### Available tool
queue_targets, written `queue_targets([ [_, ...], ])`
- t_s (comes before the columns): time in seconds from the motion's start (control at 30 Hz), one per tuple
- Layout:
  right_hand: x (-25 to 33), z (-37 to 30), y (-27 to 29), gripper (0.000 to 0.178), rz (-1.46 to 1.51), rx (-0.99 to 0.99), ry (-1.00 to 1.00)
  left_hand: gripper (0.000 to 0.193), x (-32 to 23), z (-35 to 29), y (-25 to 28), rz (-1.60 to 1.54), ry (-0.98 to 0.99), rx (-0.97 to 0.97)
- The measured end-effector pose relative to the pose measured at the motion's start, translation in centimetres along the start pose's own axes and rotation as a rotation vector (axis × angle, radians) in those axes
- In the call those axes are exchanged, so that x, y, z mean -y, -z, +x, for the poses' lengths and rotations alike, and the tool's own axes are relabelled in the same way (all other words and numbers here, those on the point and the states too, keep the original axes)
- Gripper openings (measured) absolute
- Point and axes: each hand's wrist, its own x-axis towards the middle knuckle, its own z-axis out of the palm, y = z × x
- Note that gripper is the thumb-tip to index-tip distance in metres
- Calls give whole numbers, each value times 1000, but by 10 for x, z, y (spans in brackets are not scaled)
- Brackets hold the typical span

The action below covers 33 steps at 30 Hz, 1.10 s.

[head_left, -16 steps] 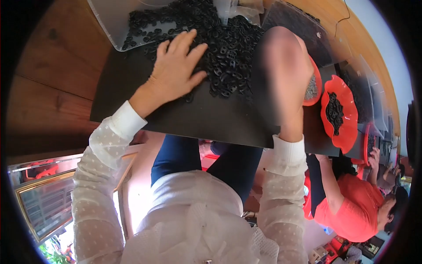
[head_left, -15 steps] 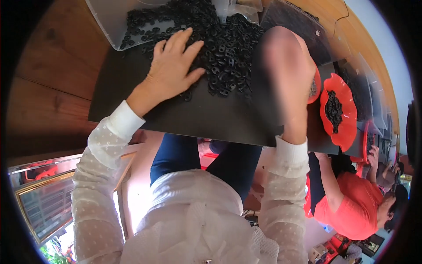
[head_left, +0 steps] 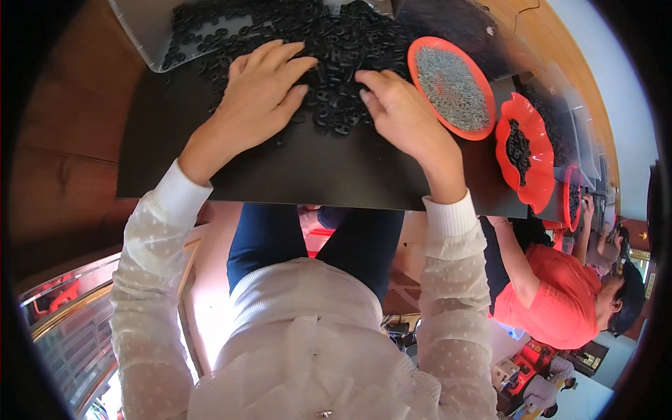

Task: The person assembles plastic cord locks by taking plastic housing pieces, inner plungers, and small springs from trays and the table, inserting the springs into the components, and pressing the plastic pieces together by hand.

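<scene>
A pile of small black oval pieces with holes [head_left: 343,105] spreads over the black tabletop [head_left: 336,171]. My left hand [head_left: 255,101] rests at the pile's left front side, its fingers stretched and apart. On the opposite side, my right hand [head_left: 409,115] touches the pile's edge, with forefinger and thumb apart and nothing visible between them; its other fingers are partly hidden. Close beyond its wrist stands a red oval dish [head_left: 485,131] holding many small silvery metal pieces [head_left: 451,87].
A clear plastic bin [head_left: 143,49] lies at the back left with black pieces spilling from it. To the right is a wavy red bowl [head_left: 542,164] with more black pieces. Beyond it, a person in a red shirt [head_left: 549,297] sits by another red dish [head_left: 572,203].
My right hand has come left from over the dish of metal pieces to the pile's edge, uncovering the dish. My left hand stays at the pile. The whole view has shifted slightly.
</scene>
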Motion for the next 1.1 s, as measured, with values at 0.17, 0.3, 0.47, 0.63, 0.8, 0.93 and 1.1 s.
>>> queue_targets([
  [0.17,-7,-6,16,27,5,-96,42,32,-4,-4,13,-54,15,-45],
  [0.3,5,-36,26,31,27,-7,-14,16,-35,-31,42,-349,-64,-83],
  [0.47,28,-29,7,44,-59,20,-33,31,-78,-47,33,-622,-148,57],
  [0.63,13,-15,-4,33,-213,-43,14,38,-85,-44,15,-778,-83,-8],
  [0.8,12,-30,10,24,-164,-59,1,42,-79,-49,14,-866,-9,62],
  [0.93,12,-52,19,20,-55,-95,-55,43,-82,-50,11,-866,4,47],
  [1.1,13,-63,18,17,-62,-24,-116,42,-87,-51,8,-808,2,4],
])
